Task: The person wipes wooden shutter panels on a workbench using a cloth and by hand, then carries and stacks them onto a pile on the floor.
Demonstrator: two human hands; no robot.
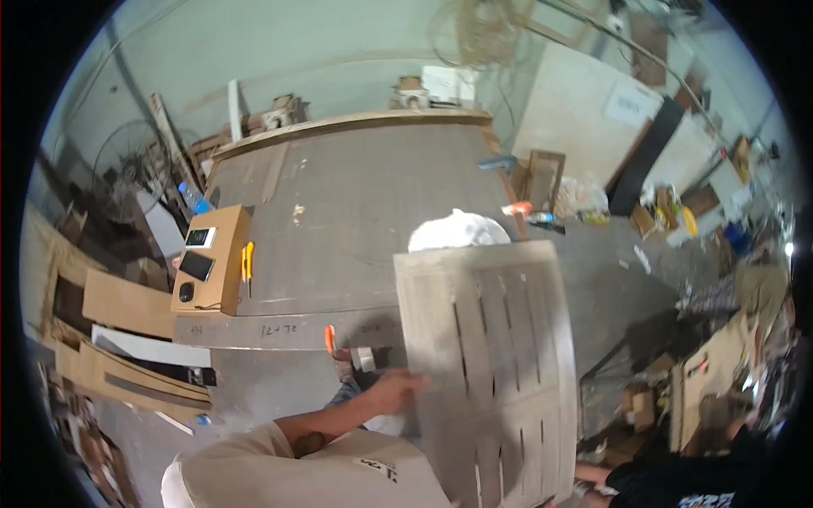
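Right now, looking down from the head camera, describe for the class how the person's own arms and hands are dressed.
The left arm wears a short, pale cream sleeve ending above the elbow; the forearm below it is bare. The left hand has no glove, and no watch or ring is visible. The right arm and hand are hidden behind the grey slatted panel.

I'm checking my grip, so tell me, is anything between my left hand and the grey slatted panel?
Nothing visible. The left hand rests on the left edge of the grey slatted panel. A small white block lies beside it, not between. The right hand is not in view.
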